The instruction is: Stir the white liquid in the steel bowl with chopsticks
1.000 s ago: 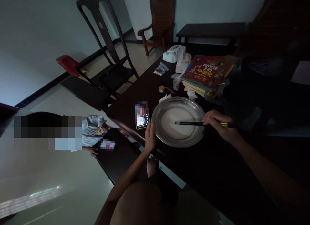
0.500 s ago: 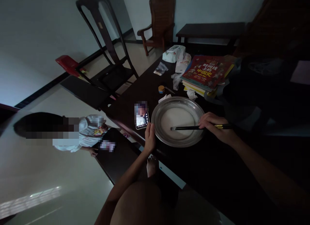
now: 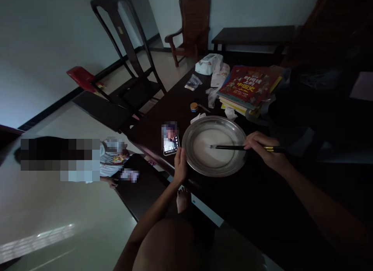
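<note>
A round metal dish point(image 3: 201, 169) with a wide rim stands on the dark table, holding a smooth whitish layer point(image 3: 214, 160); whether it is liquid or paste I cannot tell. My left hand point(image 3: 180, 165) is closed on the dish's near left rim, fingers together. In my right hand point(image 3: 264, 148), at the dish's right side, are black chopsticks point(image 3: 230, 147) with a gold band and pale tips. They lie nearly level over the dish, the tips above or touching the whitish layer. Left of the dish, a lit phone point(image 3: 171, 140) leans upright near my left fingers.
Behind the dish are crumpled tissue point(image 3: 230, 113), a small yellow-lidded jar point(image 3: 194, 107), plastic bags point(image 3: 214, 93) and a stack of books point(image 3: 250, 84). A person in a pale shirt point(image 3: 110, 168) sits at left beside a dark bench point(image 3: 142, 185). Wooden chairs point(image 3: 194, 26) stand farther back.
My right hand and the chopsticks have shifted a little right and away from me, so the tips lie nearer the dish's middle. My left hand stays. The person at left has moved their head slightly.
</note>
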A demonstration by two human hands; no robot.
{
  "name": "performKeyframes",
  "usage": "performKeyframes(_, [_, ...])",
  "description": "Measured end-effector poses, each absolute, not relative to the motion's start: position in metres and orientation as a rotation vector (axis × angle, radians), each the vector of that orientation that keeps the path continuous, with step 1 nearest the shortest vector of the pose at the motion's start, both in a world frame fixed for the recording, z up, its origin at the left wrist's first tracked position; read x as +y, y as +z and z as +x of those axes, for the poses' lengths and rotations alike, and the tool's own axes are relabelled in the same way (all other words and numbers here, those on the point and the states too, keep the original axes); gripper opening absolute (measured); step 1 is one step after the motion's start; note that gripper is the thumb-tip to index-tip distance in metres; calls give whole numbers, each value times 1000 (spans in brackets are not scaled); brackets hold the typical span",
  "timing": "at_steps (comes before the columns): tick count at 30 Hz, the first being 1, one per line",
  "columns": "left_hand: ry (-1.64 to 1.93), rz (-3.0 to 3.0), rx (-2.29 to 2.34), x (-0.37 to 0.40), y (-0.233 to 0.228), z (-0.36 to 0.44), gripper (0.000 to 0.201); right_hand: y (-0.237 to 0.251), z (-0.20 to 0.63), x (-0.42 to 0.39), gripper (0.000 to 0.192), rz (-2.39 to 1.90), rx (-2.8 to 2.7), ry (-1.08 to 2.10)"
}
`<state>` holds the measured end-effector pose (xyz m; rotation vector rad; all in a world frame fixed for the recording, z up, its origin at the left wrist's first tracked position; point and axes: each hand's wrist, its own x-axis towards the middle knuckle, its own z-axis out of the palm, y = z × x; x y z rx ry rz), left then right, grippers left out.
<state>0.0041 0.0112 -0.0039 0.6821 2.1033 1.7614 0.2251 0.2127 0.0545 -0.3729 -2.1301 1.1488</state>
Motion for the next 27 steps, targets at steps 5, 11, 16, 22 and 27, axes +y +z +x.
performKeyframes(5, [1777,673,2082,12,-3,5,60,55,224,211,24,-297,-2203,1197])
performKeyframes(11, [1769,687,2104,12,-3,6,58,52,225,214,28,-361,-2116,1156])
performKeyframes(16, [1780,686,2109,12,-4,5,57,52,224,211,22,-294,-2204,1172])
performKeyframes(22, [1763,687,2084,12,-4,5,56,50,225,213,28,-346,-2128,1164])
performKeyframes(27, [1766,678,2119,12,-4,5,57,51,224,212,19,-297,-2214,1148])
